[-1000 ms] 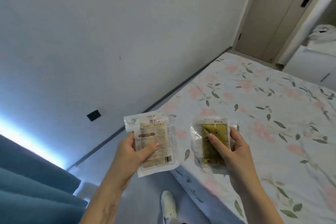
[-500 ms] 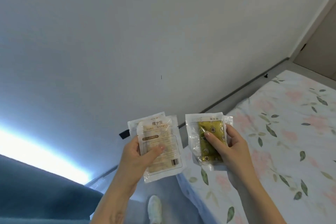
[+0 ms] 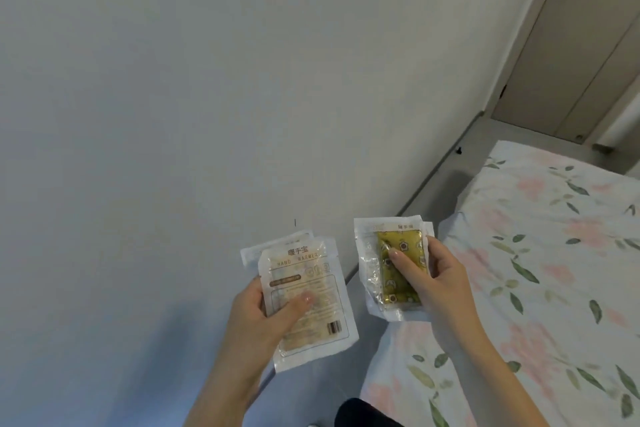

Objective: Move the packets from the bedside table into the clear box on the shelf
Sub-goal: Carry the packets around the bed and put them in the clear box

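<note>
My left hand grips two stacked white hand-warmer packets, thumb pressed on the printed front. My right hand holds clear packets with a yellow-green patterned insert, thumb on the front and fingers behind; a second packet edge shows behind it. Both hands are raised side by side in front of the white wall. The bedside table, the shelf and the clear box are out of view.
A bed with a floral sheet fills the right side. A plain white wall is straight ahead, with a narrow grey floor strip between wall and bed. A beige door stands at the far right.
The view has swung left and upward toward the wall; the blue lit curtain at the lower left has left view. Both hands keep the same hold on their packets.
</note>
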Motion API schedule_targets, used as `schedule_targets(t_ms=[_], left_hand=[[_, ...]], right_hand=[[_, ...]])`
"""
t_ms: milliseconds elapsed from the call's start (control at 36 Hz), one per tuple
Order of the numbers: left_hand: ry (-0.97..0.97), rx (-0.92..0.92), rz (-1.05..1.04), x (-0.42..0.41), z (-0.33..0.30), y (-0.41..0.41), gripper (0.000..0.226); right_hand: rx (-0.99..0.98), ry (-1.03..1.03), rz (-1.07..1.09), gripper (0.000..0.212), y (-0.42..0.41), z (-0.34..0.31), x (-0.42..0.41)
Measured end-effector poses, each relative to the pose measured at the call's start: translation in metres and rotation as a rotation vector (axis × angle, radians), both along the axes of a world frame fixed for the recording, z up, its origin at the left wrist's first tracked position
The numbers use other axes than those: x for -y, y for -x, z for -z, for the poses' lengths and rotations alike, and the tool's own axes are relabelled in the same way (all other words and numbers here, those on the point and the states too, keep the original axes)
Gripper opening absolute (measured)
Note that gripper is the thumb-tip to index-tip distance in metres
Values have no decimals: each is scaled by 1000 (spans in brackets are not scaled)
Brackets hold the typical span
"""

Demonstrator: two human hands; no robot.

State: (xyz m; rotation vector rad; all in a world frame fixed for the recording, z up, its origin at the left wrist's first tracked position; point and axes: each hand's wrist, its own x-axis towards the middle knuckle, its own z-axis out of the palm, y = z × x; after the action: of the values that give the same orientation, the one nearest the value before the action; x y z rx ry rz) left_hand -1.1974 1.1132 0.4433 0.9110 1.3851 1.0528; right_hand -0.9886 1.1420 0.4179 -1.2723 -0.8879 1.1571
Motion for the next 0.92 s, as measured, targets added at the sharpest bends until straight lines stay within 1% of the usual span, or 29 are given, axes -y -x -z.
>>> schedule_targets(t_ms=[139,222,333,500,639,750,917], left_hand=[[8,-11,100,-56,0,1,27],[15,5,154,-89,3,-8,27],[37,18,221,-135,9,-25,26],[22,6,331,-221,14,-65,26],[32,4,411,-310,20,-119,27],[34,-14,474,-393,23,-184,27],[32,15,519,-506,6,-288,26]], right_hand=[[23,31,116,18,-1,4,-34],[28,24,172,14,-9,5,-53],[43,32,269,12,-26,9,-80],[-6,33,400,15,-66,20,-138],[-59,35,511,16,-122,29,-206],[-48,45,573,18,-176,31,-272],[-44,21,637,16,-276,7,-370]])
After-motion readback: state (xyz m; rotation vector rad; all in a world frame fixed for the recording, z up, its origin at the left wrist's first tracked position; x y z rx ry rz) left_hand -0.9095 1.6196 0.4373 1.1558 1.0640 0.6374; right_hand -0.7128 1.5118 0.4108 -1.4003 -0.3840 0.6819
